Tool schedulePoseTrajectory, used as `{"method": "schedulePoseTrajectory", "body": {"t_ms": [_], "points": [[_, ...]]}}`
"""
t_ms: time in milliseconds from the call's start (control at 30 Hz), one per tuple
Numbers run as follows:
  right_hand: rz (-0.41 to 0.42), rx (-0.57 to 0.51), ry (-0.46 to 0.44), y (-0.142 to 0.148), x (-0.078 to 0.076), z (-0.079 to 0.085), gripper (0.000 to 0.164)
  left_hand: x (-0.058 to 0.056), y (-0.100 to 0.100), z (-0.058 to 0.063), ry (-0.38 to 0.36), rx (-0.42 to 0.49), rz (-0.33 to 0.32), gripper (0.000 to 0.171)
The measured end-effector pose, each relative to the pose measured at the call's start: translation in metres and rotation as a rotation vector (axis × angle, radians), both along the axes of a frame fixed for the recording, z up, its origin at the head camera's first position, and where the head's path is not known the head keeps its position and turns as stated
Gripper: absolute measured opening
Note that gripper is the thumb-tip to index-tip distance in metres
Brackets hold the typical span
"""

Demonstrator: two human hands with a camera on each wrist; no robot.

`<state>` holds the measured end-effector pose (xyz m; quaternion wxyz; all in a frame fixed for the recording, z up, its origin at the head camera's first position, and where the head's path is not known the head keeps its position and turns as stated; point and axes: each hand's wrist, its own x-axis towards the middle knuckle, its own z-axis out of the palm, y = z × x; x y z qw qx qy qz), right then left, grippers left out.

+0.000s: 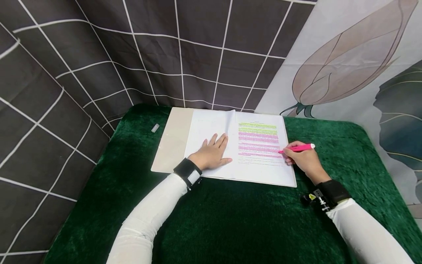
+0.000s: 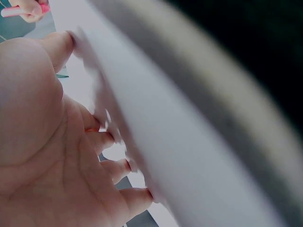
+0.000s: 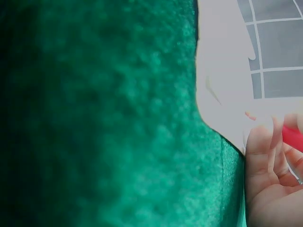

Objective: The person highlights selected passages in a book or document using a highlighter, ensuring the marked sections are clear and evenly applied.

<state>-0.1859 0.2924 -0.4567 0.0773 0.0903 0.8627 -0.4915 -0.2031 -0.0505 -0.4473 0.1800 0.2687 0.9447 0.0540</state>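
My right hand [image 1: 302,158] pinches a pink highlighter [image 1: 301,147], its tip on the right edge of the text on the printed page [image 1: 263,172]. Yellow-green lines mark the upper text and pink lines mark the text below; the lowest lines are unmarked. In the right wrist view, part of the pink highlighter [image 3: 292,138] shows between the fingers. My left hand [image 1: 211,153] lies with spread, straight fingers on the white left-hand sheet [image 1: 211,123]. The left wrist view shows its palm [image 2: 52,156] and fingertips touching the paper.
Beneath the pages is a beige folder [image 1: 171,143], opened flat on a green plush cloth [image 1: 211,220]. A small whitish piece, perhaps a cap or eraser [image 1: 155,128], lies left of the folder. Behind the table hang a dark grid-patterned curtain [image 1: 201,55] and a floral-printed cloth [image 1: 346,73].
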Motion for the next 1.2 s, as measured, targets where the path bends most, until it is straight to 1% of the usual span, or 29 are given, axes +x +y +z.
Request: {"method": "schedulePoseTrajectory", "body": {"t_ms": [233, 467, 567, 700, 767, 867, 967, 1067, 1200], "points": [[0.015, 0.002, 0.009, 0.003, 0.0, 0.001, 0.039, 0.001, 0.0, 0.002, -0.007, 0.005, -0.002, 0.085], [0.018, -0.034, 0.022, 0.006, 0.0, -0.001, 0.039, -0.001, 0.0, 0.0, -0.002, 0.005, -0.001, 0.085], [0.009, -0.103, 0.043, 0.007, 0.001, -0.004, 0.039, -0.002, -0.001, -0.002, -0.008, 0.009, 0.004, 0.085], [-0.022, -0.266, 0.052, 0.011, 0.002, -0.008, 0.039, -0.002, -0.001, -0.003, -0.02, 0.024, 0.012, 0.086], [-0.037, -0.329, 0.049, 0.013, 0.003, -0.009, 0.039, -0.002, -0.001, -0.002, -0.021, 0.033, 0.013, 0.086], [-0.05, -0.388, 0.054, 0.015, 0.005, -0.01, 0.036, -0.002, -0.002, -0.001, -0.013, 0.056, 0.015, 0.087], [-0.048, -0.405, 0.063, 0.015, 0.005, -0.01, 0.034, -0.002, -0.003, 0.0, -0.004, 0.073, 0.018, 0.087], [-0.04, -0.395, 0.06, 0.015, 0.004, -0.01, 0.032, -0.002, -0.005, 0.002, 0.02, 0.088, 0.013, 0.086], [-0.043, -0.351, 0.045, 0.015, 0.003, -0.01, 0.031, -0.003, -0.009, 0.006, 0.077, 0.103, -0.005, 0.081]]}}
